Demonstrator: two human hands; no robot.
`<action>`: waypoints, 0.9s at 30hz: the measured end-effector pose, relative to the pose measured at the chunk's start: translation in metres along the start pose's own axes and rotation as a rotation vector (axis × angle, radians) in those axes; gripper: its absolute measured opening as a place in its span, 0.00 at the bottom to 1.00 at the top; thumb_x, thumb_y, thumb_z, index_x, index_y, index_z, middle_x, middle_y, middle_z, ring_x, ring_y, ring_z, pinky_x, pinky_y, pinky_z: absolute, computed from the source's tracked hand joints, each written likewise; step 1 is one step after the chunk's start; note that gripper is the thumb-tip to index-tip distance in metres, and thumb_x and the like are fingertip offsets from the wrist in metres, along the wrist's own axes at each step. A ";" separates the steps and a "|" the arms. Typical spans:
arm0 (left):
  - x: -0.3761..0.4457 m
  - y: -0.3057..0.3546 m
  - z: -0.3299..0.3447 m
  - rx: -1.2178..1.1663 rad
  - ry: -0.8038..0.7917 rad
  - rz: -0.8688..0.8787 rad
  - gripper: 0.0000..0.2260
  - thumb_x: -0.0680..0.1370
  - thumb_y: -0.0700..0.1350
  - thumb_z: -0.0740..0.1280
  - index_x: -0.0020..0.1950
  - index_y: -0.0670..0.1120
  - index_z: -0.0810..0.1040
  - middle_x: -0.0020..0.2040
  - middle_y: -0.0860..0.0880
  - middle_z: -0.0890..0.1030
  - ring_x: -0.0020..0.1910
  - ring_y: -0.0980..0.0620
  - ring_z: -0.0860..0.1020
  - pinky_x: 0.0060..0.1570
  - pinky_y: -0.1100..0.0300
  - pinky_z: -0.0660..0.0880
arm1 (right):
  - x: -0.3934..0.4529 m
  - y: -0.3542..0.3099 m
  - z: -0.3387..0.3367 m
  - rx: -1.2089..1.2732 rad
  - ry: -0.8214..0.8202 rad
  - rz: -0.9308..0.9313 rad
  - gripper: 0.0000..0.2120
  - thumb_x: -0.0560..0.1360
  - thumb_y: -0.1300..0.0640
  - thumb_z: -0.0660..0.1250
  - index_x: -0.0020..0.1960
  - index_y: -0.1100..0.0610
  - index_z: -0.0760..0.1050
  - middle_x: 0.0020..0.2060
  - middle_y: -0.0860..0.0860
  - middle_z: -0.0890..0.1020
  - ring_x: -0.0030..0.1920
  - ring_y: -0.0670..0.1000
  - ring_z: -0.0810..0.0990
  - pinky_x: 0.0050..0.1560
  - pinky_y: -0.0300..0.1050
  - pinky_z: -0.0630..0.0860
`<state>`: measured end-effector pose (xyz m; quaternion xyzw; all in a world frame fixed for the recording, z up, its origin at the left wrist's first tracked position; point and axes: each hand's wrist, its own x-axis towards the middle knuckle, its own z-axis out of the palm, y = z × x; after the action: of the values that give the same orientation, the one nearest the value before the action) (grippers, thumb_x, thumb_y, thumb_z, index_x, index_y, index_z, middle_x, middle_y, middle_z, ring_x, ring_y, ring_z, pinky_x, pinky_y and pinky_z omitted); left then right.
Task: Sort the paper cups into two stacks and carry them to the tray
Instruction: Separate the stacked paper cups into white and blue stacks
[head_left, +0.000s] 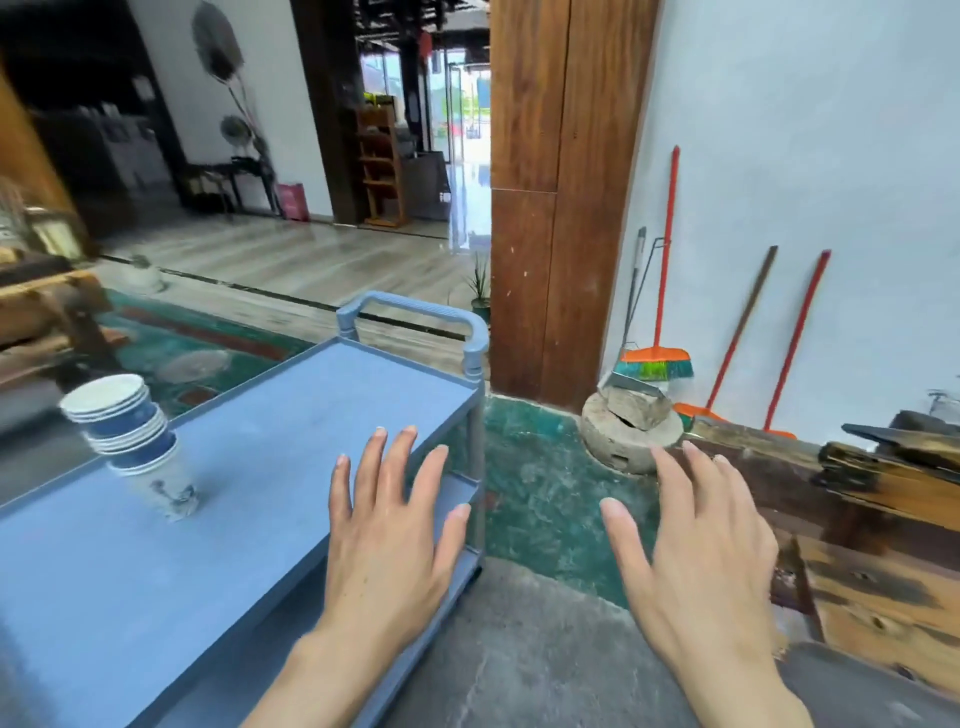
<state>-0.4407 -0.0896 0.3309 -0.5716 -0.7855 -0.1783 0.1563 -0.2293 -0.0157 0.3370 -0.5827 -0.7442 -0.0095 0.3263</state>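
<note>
A stack of white-and-blue paper cups (136, 441) stands upright, leaning slightly, on the left part of the blue cart's top tray (291, 415). My left hand (387, 535) hovers palm down over the tray's right edge, fingers spread, holding nothing. My right hand (696, 551) is off the cart to the right, above the floor, fingers also spread and empty. Both hands are well apart from the cup stack. Only one stack of cups is in view.
The cart has a handle (415, 309) at its far end and lower shelves (457, 486). A wooden pillar (561, 208), a stone block (631, 431), brooms (660, 358) against the white wall and a rough wooden bench (872, 514) stand to the right.
</note>
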 end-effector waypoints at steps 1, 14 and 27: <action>-0.003 -0.010 -0.004 0.014 0.009 -0.041 0.25 0.78 0.56 0.53 0.67 0.44 0.75 0.71 0.39 0.72 0.73 0.36 0.67 0.70 0.34 0.61 | 0.002 -0.010 0.006 0.016 -0.005 -0.041 0.28 0.75 0.40 0.56 0.67 0.57 0.70 0.68 0.59 0.72 0.71 0.62 0.66 0.62 0.63 0.67; -0.063 -0.183 -0.065 0.239 0.156 -0.545 0.25 0.76 0.56 0.55 0.65 0.42 0.77 0.68 0.37 0.75 0.70 0.34 0.69 0.69 0.34 0.62 | 0.003 -0.216 0.091 0.254 -0.210 -0.532 0.26 0.73 0.42 0.62 0.64 0.58 0.74 0.65 0.60 0.75 0.68 0.64 0.70 0.59 0.60 0.69; -0.056 -0.332 -0.070 0.154 0.178 -0.626 0.28 0.76 0.59 0.54 0.69 0.45 0.72 0.72 0.41 0.71 0.73 0.38 0.66 0.72 0.39 0.60 | -0.007 -0.373 0.162 0.326 -0.292 -0.631 0.27 0.74 0.41 0.63 0.68 0.56 0.70 0.68 0.57 0.72 0.71 0.61 0.65 0.62 0.62 0.66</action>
<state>-0.7379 -0.2633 0.3344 -0.2711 -0.9175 -0.2070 0.2045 -0.6315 -0.0774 0.3430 -0.2608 -0.9174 0.0923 0.2861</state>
